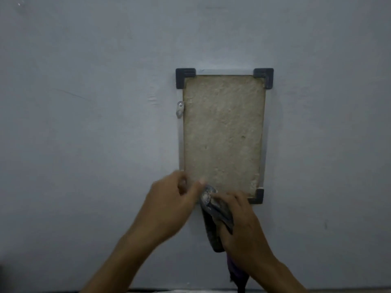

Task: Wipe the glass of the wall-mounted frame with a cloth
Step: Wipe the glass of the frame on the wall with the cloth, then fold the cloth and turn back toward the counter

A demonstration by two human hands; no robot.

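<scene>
A tall rectangular frame [263,132] hangs on a grey wall, with dark plastic corner caps and a thin pale rim. Its glass [223,127] shows a rough beige surface. My right hand [241,225] is closed around a dark grey, dusty cloth [213,212] and presses its bunched end against the bottom edge of the glass. The cloth's tail hangs down below the hand. My left hand [171,204] rests over the frame's lower left corner, fingers curled and thumb stretched toward the cloth; that corner is hidden and the hand is blurred.
A small metal clip [180,109] fixes the frame's left edge to the grey wall [84,123]. A dark strip runs along the bottom of the view under the wall.
</scene>
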